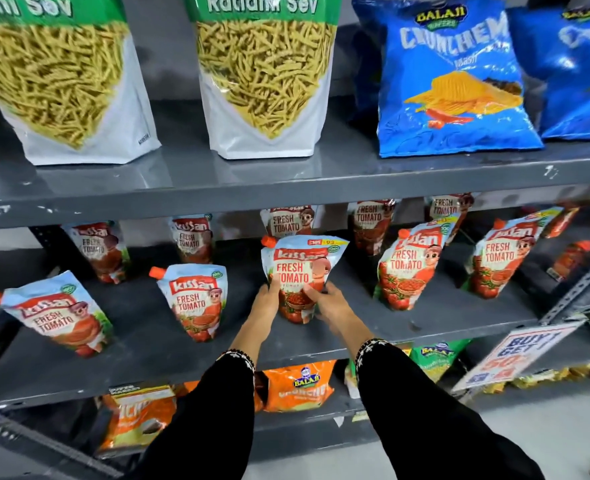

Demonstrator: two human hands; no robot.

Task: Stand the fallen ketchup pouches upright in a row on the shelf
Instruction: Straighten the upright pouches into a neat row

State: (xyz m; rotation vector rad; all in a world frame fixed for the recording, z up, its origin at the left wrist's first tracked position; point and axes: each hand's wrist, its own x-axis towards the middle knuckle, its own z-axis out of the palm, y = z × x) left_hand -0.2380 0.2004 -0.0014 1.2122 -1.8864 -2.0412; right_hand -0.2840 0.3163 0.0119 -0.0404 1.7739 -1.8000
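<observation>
Several Kissan ketchup pouches stand on the grey middle shelf [155, 344]. Both my hands grip the lower sides of the centre pouch [300, 268], which stands upright with its orange cap at top left. My left hand [267, 306] presses its left edge and my right hand [331, 303] its right edge. Front-row pouches stand to the left [196, 303] and far left [57, 315], and to the right [409, 268] and far right [503, 261]. Several more pouches stand behind [193, 239]. One pouch [572, 259] at the far right lies down.
The shelf above holds sev bags [262, 74] and blue chip bags [453, 77]. The shelf below holds orange snack bags [298, 386]. A "Buy 1 Get 1" sign [518, 355] hangs off the shelf edge at right. Grey floor lies at bottom right.
</observation>
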